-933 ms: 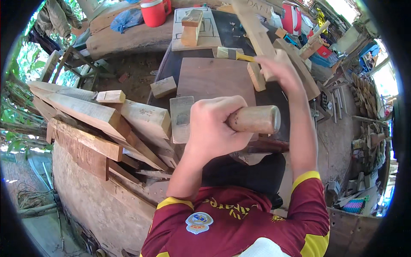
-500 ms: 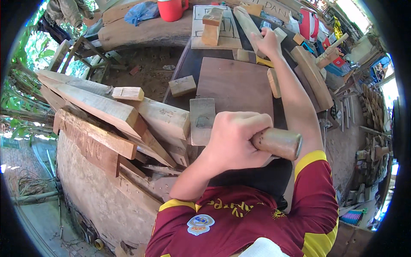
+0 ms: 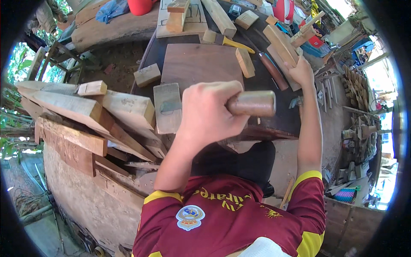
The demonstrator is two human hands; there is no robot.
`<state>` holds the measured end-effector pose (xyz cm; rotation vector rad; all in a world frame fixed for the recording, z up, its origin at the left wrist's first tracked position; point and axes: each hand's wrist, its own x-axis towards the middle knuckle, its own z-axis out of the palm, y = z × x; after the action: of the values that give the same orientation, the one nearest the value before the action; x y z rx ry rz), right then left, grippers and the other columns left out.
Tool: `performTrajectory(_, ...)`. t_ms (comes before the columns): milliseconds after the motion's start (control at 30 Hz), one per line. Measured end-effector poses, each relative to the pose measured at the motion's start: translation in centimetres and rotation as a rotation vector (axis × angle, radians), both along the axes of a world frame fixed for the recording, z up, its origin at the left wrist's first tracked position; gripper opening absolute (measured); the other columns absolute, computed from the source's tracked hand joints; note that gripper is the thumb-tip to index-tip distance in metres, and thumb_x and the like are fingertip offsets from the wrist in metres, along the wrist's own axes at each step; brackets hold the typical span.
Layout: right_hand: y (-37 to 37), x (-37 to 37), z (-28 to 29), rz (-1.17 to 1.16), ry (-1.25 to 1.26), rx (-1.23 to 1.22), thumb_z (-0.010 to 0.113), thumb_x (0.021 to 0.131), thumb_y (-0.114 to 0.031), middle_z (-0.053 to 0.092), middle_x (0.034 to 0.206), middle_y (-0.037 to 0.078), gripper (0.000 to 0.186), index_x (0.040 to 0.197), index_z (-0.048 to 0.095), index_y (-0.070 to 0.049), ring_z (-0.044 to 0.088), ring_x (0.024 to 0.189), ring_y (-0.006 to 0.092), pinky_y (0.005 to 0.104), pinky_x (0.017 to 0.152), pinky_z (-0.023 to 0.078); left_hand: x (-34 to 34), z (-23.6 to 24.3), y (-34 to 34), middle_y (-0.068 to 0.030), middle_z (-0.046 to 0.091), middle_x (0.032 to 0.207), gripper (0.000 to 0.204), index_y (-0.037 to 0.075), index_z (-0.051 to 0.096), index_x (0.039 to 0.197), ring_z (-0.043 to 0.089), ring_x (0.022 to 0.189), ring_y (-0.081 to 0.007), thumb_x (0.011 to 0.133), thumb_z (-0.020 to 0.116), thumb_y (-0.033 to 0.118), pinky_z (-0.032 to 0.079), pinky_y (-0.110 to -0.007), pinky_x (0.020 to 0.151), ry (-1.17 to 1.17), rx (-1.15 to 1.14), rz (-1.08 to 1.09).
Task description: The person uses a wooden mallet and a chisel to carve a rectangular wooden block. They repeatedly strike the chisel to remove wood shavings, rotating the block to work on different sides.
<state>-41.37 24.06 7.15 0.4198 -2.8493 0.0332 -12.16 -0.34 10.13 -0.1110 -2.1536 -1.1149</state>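
Observation:
My left hand [image 3: 209, 113] is closed around a thick, round wooden handle [image 3: 257, 103], whose blunt end sticks out to the right. The rest of that handle is hidden by my fist. Just left of the fist is a pale wooden block [image 3: 168, 118] with a grey patch; whether it joins the handle I cannot tell. At the table's right edge my right hand [image 3: 303, 73] has its fingers bent over the near end of a thick wooden beam [image 3: 280, 43]. Left of that beam lies a long tool with a reddish-brown handle [image 3: 274, 70].
A flat brown board [image 3: 201, 62] lies on the dark table, with a yellow-handled tool [image 3: 235, 44] and small wood blocks [image 3: 245, 63] around it. Stacked timbers [image 3: 124, 107] rise at the left. A red mug [image 3: 140, 6] stands on the far bench.
My right hand has left the far part of the table and come nearer, to the beam at the right. My left hand has risen with the handle. The whole view has shifted.

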Motion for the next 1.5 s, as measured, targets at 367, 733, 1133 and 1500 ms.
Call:
performTrajectory(367, 0.8, 12.0, 2.2, 0.646, -1.215, -1.973, 0.065, 0.084, -0.038, 0.057, 0.099, 0.012, 0.074, 0.133, 0.04, 0.011, 0.06, 0.077, 0.0202, 0.031, 0.068, 0.051, 0.2, -0.1, -0.1, -0.0121, 0.058, 0.06, 0.018, 0.008, 0.06, 0.067, 0.06, 0.061, -0.034, 0.059, 0.073, 0.018, 0.047, -0.04, 0.054, 0.006, 0.004, 0.083)
performTrajectory(733, 1.8, 18.6, 2.8, 0.679, -0.858, -1.619, 0.068, 0.067, -0.021, 0.052, 0.101, 0.013, 0.083, 0.135, 0.034, 0.01, 0.06, 0.076, 0.0216, 0.0308, 0.062, 0.051, -0.1, 0.5, 0.1, -0.0138, 0.058, 0.061, 0.019, 0.008, 0.062, 0.069, 0.06, 0.062, -0.0364, 0.059, 0.073, 0.019, 0.047, -0.041, 0.055, -0.063, -0.037, 0.094)
performTrajectory(1133, 4.5, 25.6, -3.2, 0.551, -0.754, -1.312, 0.072, 0.062, -0.011, 0.056, 0.105, 0.018, 0.08, 0.132, 0.037, 0.005, 0.064, 0.077, 0.0243, 0.0354, 0.07, 0.053, -0.2, 0.2, -0.1, -0.011, 0.058, 0.057, 0.014, 0.011, 0.061, 0.062, 0.062, 0.06, -0.0342, 0.055, 0.069, 0.021, 0.05, -0.042, 0.057, 0.003, -0.029, 0.196)
performTrajectory(1500, 4.9, 26.0, -2.1, 0.654, -0.614, -1.244, 0.068, 0.07, -0.014, 0.049, 0.113, 0.02, 0.076, 0.134, 0.032, 0.004, 0.059, 0.078, 0.0202, 0.0304, 0.068, 0.051, -0.5, 0.6, -0.4, -0.0121, 0.058, 0.056, 0.014, 0.01, 0.061, 0.061, 0.062, 0.06, -0.0345, 0.054, 0.069, 0.02, 0.051, -0.042, 0.057, 0.008, -0.011, 0.255)
